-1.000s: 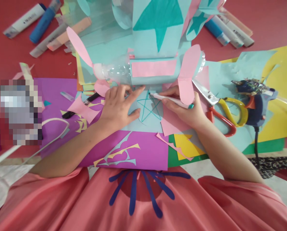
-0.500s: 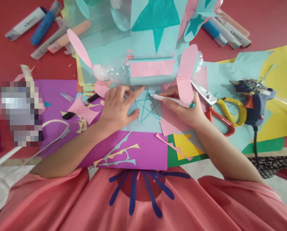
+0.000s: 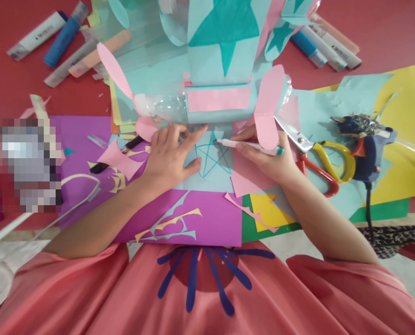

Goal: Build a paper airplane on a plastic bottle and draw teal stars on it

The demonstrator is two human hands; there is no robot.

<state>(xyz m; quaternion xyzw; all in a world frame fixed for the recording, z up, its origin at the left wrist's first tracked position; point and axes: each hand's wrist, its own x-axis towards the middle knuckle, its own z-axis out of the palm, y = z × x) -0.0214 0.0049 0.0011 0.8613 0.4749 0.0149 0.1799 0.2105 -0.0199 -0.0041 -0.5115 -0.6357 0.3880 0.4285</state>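
Observation:
A white marker [image 3: 252, 147] with a teal end is pinched in my right hand [image 3: 275, 158], its tip on a light blue sheet of paper [image 3: 189, 181]. Teal lines on that sheet form a star [image 3: 214, 156], with some filling at its top point. My left hand [image 3: 172, 151] lies on the left part of the same sheet, fingers spread, index finger reaching toward the bottle. Just beyond both hands a clear plastic bottle [image 3: 168, 106] lies on its side, wrapped in light blue paper with a pink strip [image 3: 219, 98] and pink paper wings [image 3: 270, 107].
Scissors [image 3: 329, 160] with yellow and red handles and a blue glue gun [image 3: 369, 156] lie right of my right hand. Markers [image 3: 66, 35] lie at the back left, more markers [image 3: 327, 46] at the back right. Paper scraps [image 3: 172, 223] lie on purple paper [image 3: 217, 223].
The marker tip has shifted slightly downward near the star's top point, and my right hand has moved slightly with it. My left hand stays in place.

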